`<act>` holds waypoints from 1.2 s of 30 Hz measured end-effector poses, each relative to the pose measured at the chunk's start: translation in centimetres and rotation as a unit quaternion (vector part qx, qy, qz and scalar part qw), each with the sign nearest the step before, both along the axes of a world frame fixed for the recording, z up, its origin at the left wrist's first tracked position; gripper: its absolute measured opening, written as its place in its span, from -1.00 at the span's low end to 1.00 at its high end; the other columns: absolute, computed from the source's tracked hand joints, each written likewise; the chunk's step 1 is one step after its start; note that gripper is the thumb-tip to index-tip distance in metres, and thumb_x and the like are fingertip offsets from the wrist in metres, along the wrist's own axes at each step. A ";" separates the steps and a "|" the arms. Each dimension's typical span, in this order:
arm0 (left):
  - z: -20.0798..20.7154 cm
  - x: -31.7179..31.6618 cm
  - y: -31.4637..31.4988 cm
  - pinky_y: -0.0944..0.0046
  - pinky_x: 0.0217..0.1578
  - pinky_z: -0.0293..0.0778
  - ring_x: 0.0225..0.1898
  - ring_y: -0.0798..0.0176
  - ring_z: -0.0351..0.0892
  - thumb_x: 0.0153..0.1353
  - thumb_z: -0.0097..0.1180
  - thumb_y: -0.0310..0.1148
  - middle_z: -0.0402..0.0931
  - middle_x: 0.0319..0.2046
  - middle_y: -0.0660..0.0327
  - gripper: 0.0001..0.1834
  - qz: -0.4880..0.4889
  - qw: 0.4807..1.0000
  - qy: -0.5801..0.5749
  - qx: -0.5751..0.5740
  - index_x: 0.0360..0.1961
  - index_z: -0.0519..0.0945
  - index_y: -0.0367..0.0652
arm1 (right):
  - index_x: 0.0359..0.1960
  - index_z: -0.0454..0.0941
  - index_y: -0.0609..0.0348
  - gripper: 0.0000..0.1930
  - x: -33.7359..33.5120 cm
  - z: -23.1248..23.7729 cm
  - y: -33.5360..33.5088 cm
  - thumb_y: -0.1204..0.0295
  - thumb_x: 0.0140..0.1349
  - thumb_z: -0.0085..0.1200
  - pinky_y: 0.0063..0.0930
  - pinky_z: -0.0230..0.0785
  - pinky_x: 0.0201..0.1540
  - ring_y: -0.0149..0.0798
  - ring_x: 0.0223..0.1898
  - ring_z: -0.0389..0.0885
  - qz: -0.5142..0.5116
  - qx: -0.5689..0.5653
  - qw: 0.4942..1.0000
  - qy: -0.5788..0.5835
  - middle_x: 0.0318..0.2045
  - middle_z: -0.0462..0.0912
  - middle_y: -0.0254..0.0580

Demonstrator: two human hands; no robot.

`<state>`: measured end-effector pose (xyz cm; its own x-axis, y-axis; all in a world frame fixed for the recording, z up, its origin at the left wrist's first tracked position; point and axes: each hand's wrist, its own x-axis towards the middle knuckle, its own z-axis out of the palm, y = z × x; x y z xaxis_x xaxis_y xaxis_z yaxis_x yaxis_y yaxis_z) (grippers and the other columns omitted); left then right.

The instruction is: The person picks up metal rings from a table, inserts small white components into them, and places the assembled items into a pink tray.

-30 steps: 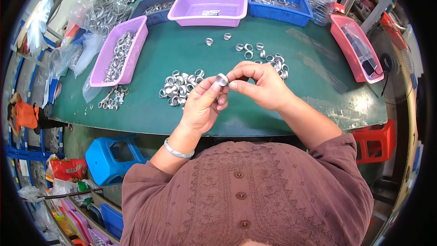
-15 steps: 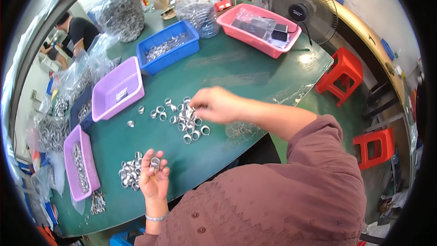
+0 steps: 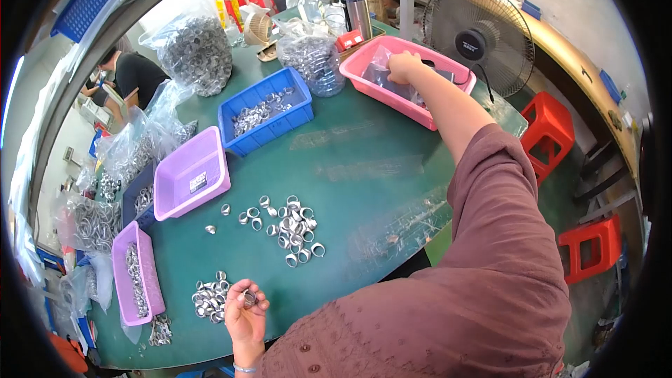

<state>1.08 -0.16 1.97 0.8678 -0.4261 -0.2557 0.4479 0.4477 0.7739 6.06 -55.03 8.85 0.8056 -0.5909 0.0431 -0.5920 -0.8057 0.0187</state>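
The left hand, palm up at the near edge of the desk, pinches a metal ring between thumb and fingers, just beside the near ring pile. The ring's round side points up; its long axis cannot be determined. The right hand has moved from the farther ring pile into the pink tray, apparently interrupting ring handling. Its fingertips are hidden; grip cannot be determined.
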 end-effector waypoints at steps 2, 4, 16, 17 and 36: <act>0.0 -0.1 -0.1 0.31 -0.47 0.37 -0.43 0.24 0.42 -0.01 -0.02 -0.43 0.45 -0.38 0.16 -0.72 0.016 1.000 0.009 0.011 -0.22 0.39 -0.25 | -0.14 0.50 0.11 -0.62 0.2 -0.5 -0.6 0.37 -0.09 0.08 -0.01 0.10 0.09 -0.05 0.05 0.33 -0.010 0.031 0.999 0.016 -0.08 0.49 -0.09; 0.0 0.2 -0.3 0.31 -0.47 0.37 -0.43 0.24 0.42 -0.01 -0.01 -0.42 0.45 -0.39 0.16 -0.72 0.020 1.000 0.006 0.013 -0.22 0.40 -0.25 | -0.15 0.53 0.01 -0.60 0.4 -1.0 -1.2 0.33 -0.13 0.13 -0.01 0.13 0.06 -0.06 0.02 0.36 -0.017 0.033 0.999 0.010 -0.10 0.51 -0.14; -0.4 0.7 -1.8 0.31 -0.46 0.37 -0.44 0.25 0.42 -0.01 -0.01 -0.42 0.45 -0.40 0.16 -0.74 0.016 1.000 0.008 0.024 -0.24 0.41 -0.24 | -0.20 0.55 -0.03 -0.65 0.3 -2.1 -1.2 0.41 -0.13 0.06 -0.03 0.07 0.04 -0.08 -0.02 0.39 -0.025 0.034 0.998 -0.050 -0.16 0.54 -0.17; -0.5 0.8 -1.9 0.32 -0.46 0.37 -0.44 0.25 0.42 -0.01 -0.02 -0.42 0.45 -0.40 0.16 -0.74 0.017 0.999 0.011 0.025 -0.24 0.41 -0.24 | -0.16 0.53 -0.09 -0.61 0.3 -2.2 -1.4 0.37 -0.14 0.10 -0.04 0.04 0.04 -0.11 -0.02 0.38 -0.033 0.034 0.998 -0.041 -0.16 0.54 -0.23; -0.6 0.8 -2.6 0.33 -0.46 0.38 -0.43 0.25 0.42 -0.02 0.00 -0.42 0.43 -0.40 0.15 -0.73 0.023 0.998 0.008 0.050 -0.23 0.40 -0.24 | -0.14 0.53 -0.09 -0.58 0.9 -2.4 -1.9 0.50 -0.14 -0.04 0.05 0.01 0.03 -0.08 0.01 0.35 -0.035 0.069 0.996 -0.046 -0.12 0.51 -0.19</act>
